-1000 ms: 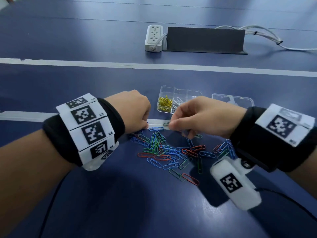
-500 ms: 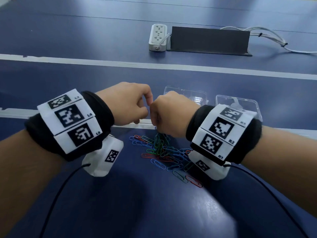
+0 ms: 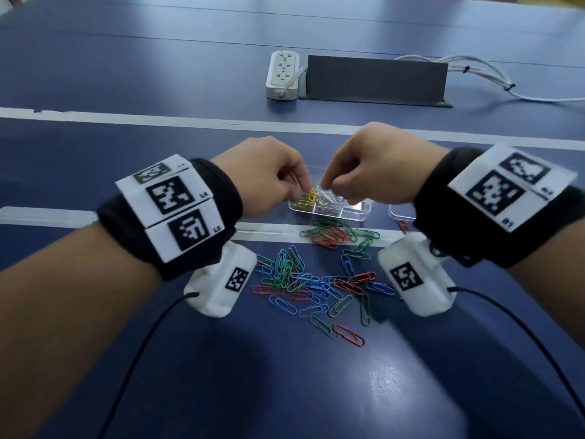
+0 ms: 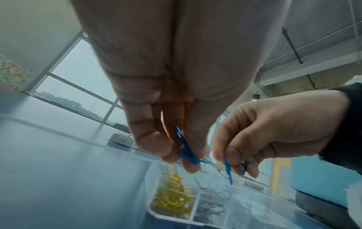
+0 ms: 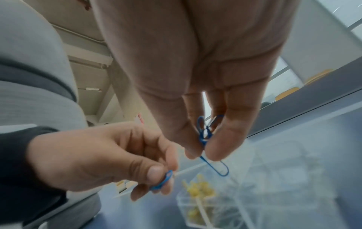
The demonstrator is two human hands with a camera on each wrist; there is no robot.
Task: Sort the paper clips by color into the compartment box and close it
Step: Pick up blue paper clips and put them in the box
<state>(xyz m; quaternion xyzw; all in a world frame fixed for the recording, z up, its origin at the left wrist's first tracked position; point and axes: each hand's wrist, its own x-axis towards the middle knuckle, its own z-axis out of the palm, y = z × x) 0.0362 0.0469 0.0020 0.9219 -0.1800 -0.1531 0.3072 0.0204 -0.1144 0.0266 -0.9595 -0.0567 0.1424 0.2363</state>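
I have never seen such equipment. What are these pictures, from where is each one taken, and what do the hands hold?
There is no machine: a person works with bare hands, wearing one camera on the head and one on each wrist. The wide picture looks down from the head; the two close ones look along each hand. The left hand and the right hand each pinch blue clips above a clear box, which holds yellow clips. Red, green and blue loose clips lie on the table.

L4, L5 on left wristband (image 3: 172,204)
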